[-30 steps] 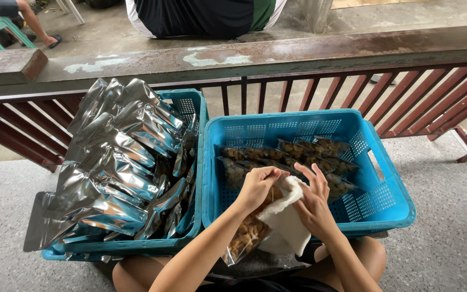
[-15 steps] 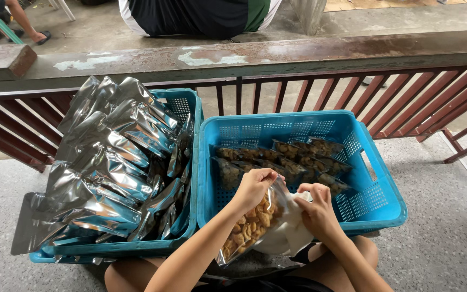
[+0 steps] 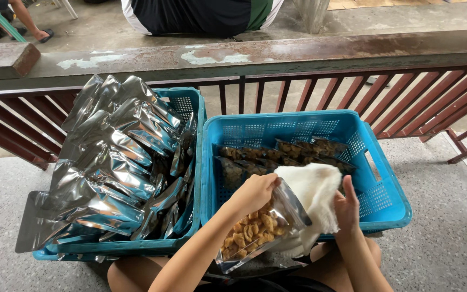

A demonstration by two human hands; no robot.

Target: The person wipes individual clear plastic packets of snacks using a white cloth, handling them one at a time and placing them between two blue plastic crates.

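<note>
Snack pouch (image 3: 258, 230), low in the frame's centre over the blue basket (image 3: 390, 203), sits pinched at its top in the left hand (image 3: 252, 192) while the right hand (image 3: 347, 208), grip closed on the white cloth (image 3: 312, 189), would best wipe it firmly with the pouch held steady.

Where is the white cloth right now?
The white cloth hangs low centre-right, over the near rim of the right blue basket, between the snack pouch and the right hand.
</note>
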